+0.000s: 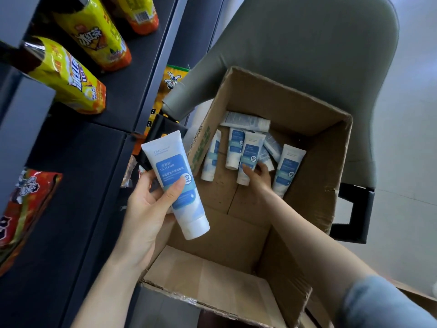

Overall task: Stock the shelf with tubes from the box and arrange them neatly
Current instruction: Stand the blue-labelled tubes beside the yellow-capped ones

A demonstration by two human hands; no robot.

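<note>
Left fingers (147, 177): gripping a tube (175, 185).
Right fingers (261, 168): pinching second tube (249, 155) in box (314, 147).
Progress: shelf (78, 150) looks tubeless; more tubes (289, 166) boxed.

White-and-blue tube (176, 183); brown box (314, 147); yellow-orange bottles (71, 79); grey-green chair (319, 43); dark shelf (78, 162).

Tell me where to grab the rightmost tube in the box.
Pinch the rightmost tube across its flat upper body, just below the crimped end, coming from above and its left. It stands cap down, seemingly leaning on the box wall to its right, so only those sides are free.
</note>
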